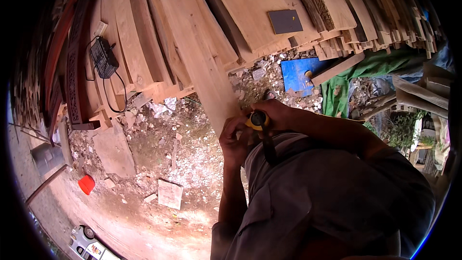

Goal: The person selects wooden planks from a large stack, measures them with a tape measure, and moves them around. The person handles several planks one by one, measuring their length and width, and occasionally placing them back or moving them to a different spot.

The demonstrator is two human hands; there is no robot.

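A long pale plank [211,84] juts out from the wood stack toward my body, its near end just beyond my hands. At that end is a yellow-and-black tool [258,120], seen end-on with a round dark middle; its exact kind cannot be made out. My right hand [276,113] is closed around the tool's right side. On its left, my left hand [234,137] has its fingers curled in close to the tool and the plank end. What those fingers hold is hidden. A dark bar-like part runs from the tool down against my grey clothing [317,188].
Stacked boards [245,9] fill the far side, with a dark rectangular plate [285,21] on top. A black corded device [103,58] rests beside carved red-brown wood [77,82]. Rubble holds a blue sheet [301,74], green cloth [339,91] and a red object [86,184].
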